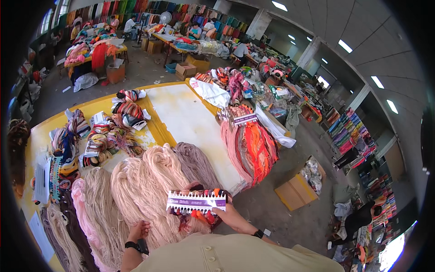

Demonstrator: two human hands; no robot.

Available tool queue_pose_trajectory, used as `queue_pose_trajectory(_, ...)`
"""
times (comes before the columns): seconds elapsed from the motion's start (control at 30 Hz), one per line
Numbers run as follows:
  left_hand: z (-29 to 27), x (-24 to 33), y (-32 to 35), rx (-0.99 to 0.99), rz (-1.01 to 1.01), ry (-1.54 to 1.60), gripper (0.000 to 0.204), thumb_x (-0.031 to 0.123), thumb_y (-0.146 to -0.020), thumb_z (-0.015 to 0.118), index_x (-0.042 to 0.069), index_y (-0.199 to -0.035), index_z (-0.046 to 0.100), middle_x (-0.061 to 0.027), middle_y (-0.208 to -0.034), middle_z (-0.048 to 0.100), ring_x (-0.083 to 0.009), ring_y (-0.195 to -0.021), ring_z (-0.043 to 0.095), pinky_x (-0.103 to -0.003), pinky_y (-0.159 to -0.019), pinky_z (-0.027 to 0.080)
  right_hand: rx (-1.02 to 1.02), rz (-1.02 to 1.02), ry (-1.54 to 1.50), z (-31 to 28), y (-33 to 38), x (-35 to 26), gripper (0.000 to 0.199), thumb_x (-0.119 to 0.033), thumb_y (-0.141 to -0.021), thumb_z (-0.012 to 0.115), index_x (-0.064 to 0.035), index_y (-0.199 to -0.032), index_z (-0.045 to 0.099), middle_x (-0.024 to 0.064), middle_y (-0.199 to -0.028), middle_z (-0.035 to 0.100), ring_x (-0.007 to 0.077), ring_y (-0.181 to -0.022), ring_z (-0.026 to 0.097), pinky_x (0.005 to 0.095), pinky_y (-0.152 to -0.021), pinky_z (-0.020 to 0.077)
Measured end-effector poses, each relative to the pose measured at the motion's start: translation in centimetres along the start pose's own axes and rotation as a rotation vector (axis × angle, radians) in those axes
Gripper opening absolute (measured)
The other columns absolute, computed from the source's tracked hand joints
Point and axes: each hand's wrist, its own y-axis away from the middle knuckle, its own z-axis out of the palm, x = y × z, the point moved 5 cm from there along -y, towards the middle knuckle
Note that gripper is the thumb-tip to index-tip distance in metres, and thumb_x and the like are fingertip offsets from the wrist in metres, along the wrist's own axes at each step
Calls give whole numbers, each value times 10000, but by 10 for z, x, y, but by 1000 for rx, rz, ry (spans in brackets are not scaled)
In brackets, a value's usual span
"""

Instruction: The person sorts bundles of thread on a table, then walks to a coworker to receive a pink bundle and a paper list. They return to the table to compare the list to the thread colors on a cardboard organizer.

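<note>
In my right hand (pixel 225 216) I grip a white and purple thread card (pixel 192 202), its notched edges strung with dark red, brown and orange strands. It sits over the near ends of the skeins. My left hand (pixel 140 230) is closed, low beside a cream yarn skein (pixel 129 195); whatever its fingers pinch is too small to make out. Spread side by side on the table (pixel 174 106) are a peach skein (pixel 164 165), a mauve-grey skein (pixel 195 163), a beige skein (pixel 100 204) and a pink skein (pixel 79 204).
A second thread card (pixel 244 119) with pink and orange threads hangs at the table's right edge. Multicoloured bundles (pixel 129 111) lie at the far left. On the floor to the right stands an open cardboard box (pixel 297 192). People work at yarn-covered tables (pixel 120 47) farther off.
</note>
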Motion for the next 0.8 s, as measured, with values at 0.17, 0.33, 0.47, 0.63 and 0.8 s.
queue_pose_trajectory(0.17,4,4,2,-7,9,23,373,387,-975,455,62,-960,636,-28,-744,670,-107,-539,566,-248,-475,444,96,-111,119,-2,-1,-23,252,-143,-961,525,14,-1151,579,42,-1035,645,106,-860,578,266,-752,479)
queue_pose_trajectory(0.33,3,2,1,1,-19,11,369,383,-979,441,66,-971,632,-25,-749,665,-110,-564,571,-248,-488,441,129,-86,240,-6,0,-15,261,-149,-964,522,7,-1167,576,30,-1016,643,99,-835,577,265,-705,485)
queue_pose_trajectory(0.47,1,3,-1,-19,-22,-16,374,389,-985,432,70,-975,629,-23,-749,662,-113,-571,573,-252,-494,447,111,-161,233,-7,-3,-2,295,-160,-962,527,14,-1196,569,44,-1042,647,100,-869,578,266,-735,484)
queue_pose_trajectory(0.63,-1,-1,1,-33,-34,-5,382,389,-992,417,72,-969,629,-22,-757,665,-111,-569,570,-258,-514,463,284,-59,215,-34,10,-15,263,-164,-930,565,31,-1099,618,62,-931,680,120,-812,594,308,-742,492)
queue_pose_trajectory(0.8,-7,-11,-3,-9,-51,52,363,370,-986,437,65,-958,631,-42,-773,672,-125,-566,569,-264,-516,467,685,-210,178,-135,28,-30,193,-97,-903,572,24,-1046,616,34,-794,644,109,-644,557,282,-600,465)
